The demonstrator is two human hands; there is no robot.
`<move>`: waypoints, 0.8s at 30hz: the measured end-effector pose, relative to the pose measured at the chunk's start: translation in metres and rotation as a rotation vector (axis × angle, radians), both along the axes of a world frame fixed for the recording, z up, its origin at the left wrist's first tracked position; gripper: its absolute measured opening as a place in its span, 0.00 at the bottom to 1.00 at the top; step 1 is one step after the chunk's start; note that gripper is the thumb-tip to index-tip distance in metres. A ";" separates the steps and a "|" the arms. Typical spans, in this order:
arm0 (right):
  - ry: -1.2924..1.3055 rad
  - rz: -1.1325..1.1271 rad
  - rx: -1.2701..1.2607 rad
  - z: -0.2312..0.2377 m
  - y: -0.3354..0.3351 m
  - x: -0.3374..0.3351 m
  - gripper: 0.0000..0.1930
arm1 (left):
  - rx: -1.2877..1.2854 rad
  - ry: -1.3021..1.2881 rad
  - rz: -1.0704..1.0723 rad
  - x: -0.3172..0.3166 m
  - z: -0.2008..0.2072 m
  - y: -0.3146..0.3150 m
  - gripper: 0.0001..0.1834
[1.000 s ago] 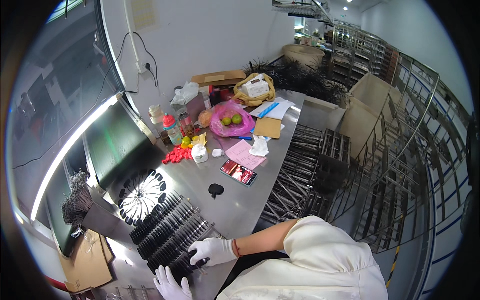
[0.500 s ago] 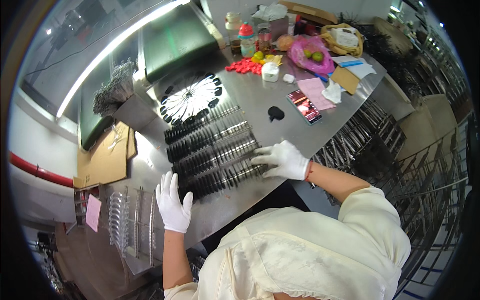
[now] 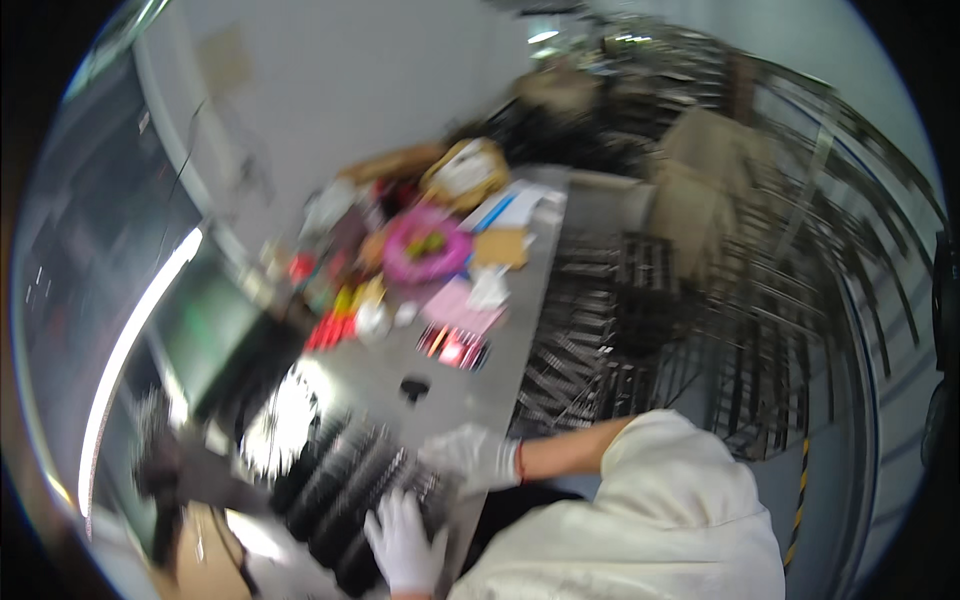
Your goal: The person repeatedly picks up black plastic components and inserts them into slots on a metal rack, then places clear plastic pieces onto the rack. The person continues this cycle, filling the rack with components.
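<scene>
Both of my hands wear white gloves, and the picture is smeared by motion. My left hand (image 3: 403,540) is at the near side of the rows of slim black-and-metal pieces (image 3: 350,495), its fingers spread and nothing seen in them. At the right end of those rows is my right hand (image 3: 465,455), too blurred to show its fingers or any hold. Beyond the rows, a bright round patch edged with dark pieces (image 3: 275,425) shows at the left. A small black flat piece (image 3: 414,389) lies apart on the metal table (image 3: 385,355).
A phone (image 3: 453,346), pink paper (image 3: 463,307), a pink plastic bag with fruit (image 3: 428,245), red pieces (image 3: 330,330) and a yellow bag (image 3: 466,175) crowd the table's far end. Metal racks (image 3: 590,330) stand right of it. Cardboard (image 3: 208,555) is at lower left.
The view has swung to the right, so the table appears lower and further left, with more racks showing. My hands appear closer together, both near the rows.
</scene>
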State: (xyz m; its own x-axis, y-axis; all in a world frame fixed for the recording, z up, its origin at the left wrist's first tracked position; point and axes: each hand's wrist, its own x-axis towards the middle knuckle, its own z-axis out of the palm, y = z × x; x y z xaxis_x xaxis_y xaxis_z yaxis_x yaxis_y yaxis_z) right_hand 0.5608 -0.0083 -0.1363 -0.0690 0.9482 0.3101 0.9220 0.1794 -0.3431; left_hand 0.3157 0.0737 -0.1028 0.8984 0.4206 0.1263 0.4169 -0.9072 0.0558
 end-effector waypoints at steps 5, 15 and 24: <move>0.104 -0.196 -0.054 -0.061 0.001 -0.022 0.40 | 0.167 0.138 0.125 -0.111 -0.010 0.012 0.46; 0.142 -0.265 -0.215 -0.034 0.044 -0.050 0.14 | 0.326 -0.131 0.435 -0.148 0.035 0.027 0.50; 0.193 -0.361 -0.214 -0.012 0.035 -0.089 0.13 | 0.334 0.006 0.299 0.022 0.069 0.011 0.46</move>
